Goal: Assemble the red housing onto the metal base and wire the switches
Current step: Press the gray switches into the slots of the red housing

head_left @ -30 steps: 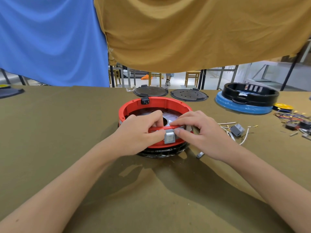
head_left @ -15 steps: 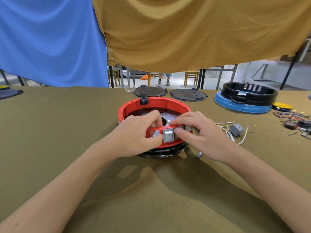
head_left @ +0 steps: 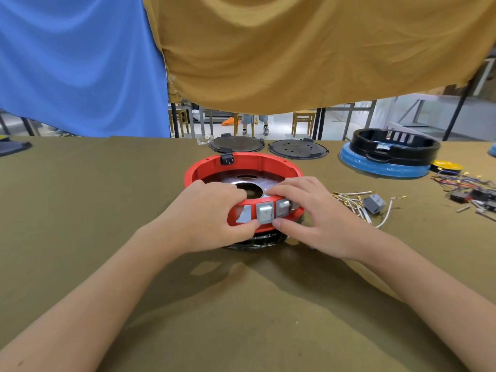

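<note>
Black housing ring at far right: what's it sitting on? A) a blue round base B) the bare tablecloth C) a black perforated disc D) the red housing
A: the black housing ring rests on top of a blue round base, whose rim shows below and around it, right of the red housing.

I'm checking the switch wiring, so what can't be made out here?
All in the head view:
- Switch terminals behind the grey switches: hidden by the red housing wall.
- Third opening: partly covered by the left hand.
- Right hand covers the housing's right rim.
- Loose wires: too small to trace.
</note>
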Tool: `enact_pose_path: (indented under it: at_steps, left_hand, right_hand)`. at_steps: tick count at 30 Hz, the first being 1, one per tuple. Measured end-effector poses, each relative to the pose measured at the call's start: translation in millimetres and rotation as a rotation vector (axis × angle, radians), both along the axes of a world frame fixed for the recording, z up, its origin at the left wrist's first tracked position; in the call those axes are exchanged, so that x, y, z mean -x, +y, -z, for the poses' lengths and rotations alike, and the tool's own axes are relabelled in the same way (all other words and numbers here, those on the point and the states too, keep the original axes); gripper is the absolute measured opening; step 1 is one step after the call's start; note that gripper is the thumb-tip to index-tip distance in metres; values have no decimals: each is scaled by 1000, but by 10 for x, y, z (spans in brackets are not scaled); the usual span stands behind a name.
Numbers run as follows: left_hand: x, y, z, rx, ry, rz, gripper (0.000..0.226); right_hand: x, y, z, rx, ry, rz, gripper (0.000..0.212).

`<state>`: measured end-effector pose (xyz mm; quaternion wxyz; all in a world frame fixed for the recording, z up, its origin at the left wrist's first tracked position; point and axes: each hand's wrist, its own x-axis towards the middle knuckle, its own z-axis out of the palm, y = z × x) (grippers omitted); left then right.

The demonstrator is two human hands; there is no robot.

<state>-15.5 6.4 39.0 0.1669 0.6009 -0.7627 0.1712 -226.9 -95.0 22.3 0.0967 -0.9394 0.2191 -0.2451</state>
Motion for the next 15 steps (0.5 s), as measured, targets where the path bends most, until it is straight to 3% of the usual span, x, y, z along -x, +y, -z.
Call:
enact_pose_path:
  at_steps: [6,15]
  left_hand:
    - [-123,-5,-22,17,-13,-38,43]
    - [-140,-57,40,-94,129,52,32]
  right_hand:
    - [-21,103,-10,117,-6,39,51]
    - [-82,127,59,48,-128,96,43]
